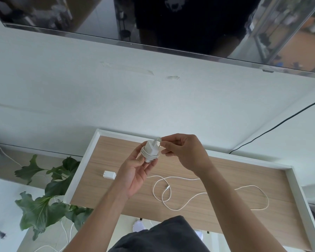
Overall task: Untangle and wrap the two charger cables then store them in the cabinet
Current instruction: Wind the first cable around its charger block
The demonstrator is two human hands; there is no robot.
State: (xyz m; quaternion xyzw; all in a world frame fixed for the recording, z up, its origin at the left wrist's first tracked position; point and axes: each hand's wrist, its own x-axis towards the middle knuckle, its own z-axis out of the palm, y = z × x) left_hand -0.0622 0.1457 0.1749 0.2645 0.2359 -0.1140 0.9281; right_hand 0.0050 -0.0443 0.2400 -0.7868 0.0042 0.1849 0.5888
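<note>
Charger (151, 150) between left fingers (139, 155), cable end (157, 139) in right fingers (169, 140)

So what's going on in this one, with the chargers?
A person is wrapping one charger's cable. The left hand holds the white charger, its cable coiled round the body, while the right hand pinches the cable end at the top. The second charger lies on the wooden cabinet top, its loose cable lying in loops, not yet wrapped.

A home living room: wall television (98, 15) (switched off), cabinet (105, 157), houseplant (42, 211).
</note>
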